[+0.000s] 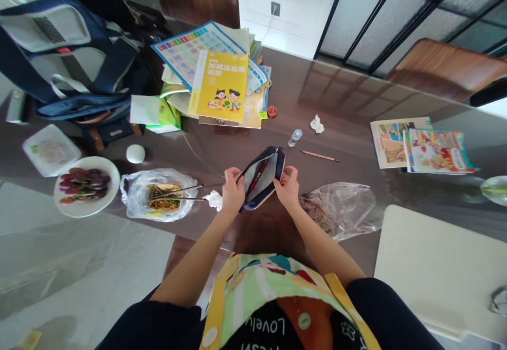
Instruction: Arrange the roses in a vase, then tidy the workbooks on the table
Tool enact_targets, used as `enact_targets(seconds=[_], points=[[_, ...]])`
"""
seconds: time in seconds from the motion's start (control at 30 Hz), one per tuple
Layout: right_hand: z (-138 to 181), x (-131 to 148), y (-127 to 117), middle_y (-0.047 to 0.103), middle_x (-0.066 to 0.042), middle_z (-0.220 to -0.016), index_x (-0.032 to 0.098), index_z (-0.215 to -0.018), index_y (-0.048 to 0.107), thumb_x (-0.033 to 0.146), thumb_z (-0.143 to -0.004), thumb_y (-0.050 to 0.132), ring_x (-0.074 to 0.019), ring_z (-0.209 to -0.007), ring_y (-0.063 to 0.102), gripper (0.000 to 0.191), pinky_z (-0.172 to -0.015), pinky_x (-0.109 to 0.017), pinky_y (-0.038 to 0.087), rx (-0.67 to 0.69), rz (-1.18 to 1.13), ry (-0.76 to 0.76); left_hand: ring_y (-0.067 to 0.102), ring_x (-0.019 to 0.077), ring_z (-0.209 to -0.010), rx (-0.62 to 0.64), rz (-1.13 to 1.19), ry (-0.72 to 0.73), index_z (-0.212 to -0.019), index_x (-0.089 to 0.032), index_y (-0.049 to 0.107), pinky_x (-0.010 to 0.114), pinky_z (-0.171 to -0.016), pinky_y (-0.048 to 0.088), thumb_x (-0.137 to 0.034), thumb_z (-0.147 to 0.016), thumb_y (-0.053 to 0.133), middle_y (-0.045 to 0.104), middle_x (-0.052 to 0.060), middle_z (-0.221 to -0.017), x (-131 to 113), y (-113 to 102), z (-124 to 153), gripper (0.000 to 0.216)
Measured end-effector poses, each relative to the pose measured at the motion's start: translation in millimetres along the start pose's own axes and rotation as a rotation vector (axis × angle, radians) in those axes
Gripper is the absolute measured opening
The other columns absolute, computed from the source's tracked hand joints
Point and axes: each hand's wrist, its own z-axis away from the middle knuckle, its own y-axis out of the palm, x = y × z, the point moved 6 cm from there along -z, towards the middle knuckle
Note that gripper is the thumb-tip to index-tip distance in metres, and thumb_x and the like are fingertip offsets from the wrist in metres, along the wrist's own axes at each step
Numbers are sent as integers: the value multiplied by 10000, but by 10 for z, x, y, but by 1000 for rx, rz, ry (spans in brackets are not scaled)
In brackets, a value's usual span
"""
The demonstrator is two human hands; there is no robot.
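A dark blue pencil case with a light lining lies open on the brown table right in front of me. My left hand pinches its left edge, fingers closed on the fabric. On the case's right edge, my right hand grips the same way. Both hands hold the mouth of the case apart. Red and dark pens show inside. A loose pencil lies on the table just beyond my right hand, apart from it.
A yellow book tops a paper stack at the back. Left: a food bag with chopsticks, a plate of grapes, a backpack. Right: a crumpled plastic bag, picture books, a small bottle, a cream board.
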Motion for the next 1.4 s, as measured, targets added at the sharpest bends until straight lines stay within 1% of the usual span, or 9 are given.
enact_targets(seconds=[0.2,0.4,0.53,0.6,0.7,0.9,1.13,1.3,1.4], points=[[-36,-219,-90,636,44,-745,253,-1068,394,256,-715,592,-158,-597,614,405,-678,-308,505,77,18,44,667,183,-1024,-86,22,119,-735,-197,654,307,-952,482,-70,-752,360,709,39,-1139,201,-281,-137,321],[-16,-204,15,611,59,-729,251,-1064,424,246,-679,630,-140,-589,572,436,-699,-303,475,217,170,30,607,190,-1158,-86,31,161,-1059,-171,698,353,-1065,430,-126,-839,340,685,73,-1185,303,-223,-96,422],[-139,-179,-64,609,64,-686,244,-990,479,438,-659,712,-141,-605,570,449,-679,-285,457,304,157,23,569,225,-1195,-100,21,245,-1129,-144,653,384,-1070,421,-294,-907,439,631,126,-1239,217,-194,-20,343],[-257,-199,-181,611,47,-676,230,-933,509,520,-708,665,-144,-608,568,399,-667,-281,449,229,161,42,566,233,-1195,-106,11,277,-1143,-140,641,388,-1066,423,-311,-895,490,610,140,-1254,176,-172,12,337],[-409,-205,-310,605,13,-715,211,-915,551,459,-769,632,-159,-658,564,299,-693,-291,437,99,344,-21,571,234,-1184,-116,1,291,-1140,-153,638,387,-1058,431,-293,-882,528,601,133,-1255,150,-135,38,313],[-485,-263,-200,601,-32,-878,205,-909,606,240,-725,690,-170,-786,550,205,-754,-287,420,210,619,-165,571,242,-1175,-120,-13,333,-1143,-139,636,386,-1050,438,-294,-870,551,599,141,-1241,125,-120,33,326],[-678,-337,-519,626,1,-735,197,-734,628,325,-743,675,-137,-680,556,137,-699,-254,425,178,570,-85,591,236,-1147,-102,-24,361,-1132,-159,653,381,-1036,452,-273,-880,517,612,125,-1235,14,-93,5,308],[-915,-254,-950,665,-44,-844,183,-896,603,262,-813,530,-171,-773,600,136,-760,-277,454,-85,540,-90,598,233,-1139,-86,-7,399,-1123,-158,672,372,-1038,453,-253,-879,505,624,126,-1214,-140,21,-18,310],[-1039,-155,-1047,616,-119,-1038,156,-1125,568,121,-798,454,-219,-955,575,348,-846,-318,434,-166,761,-174,590,233,-1156,-60,1,418,-1124,-161,679,367,-1049,447,-230,-873,499,624,122,-1218,-218,90,-43,317]])
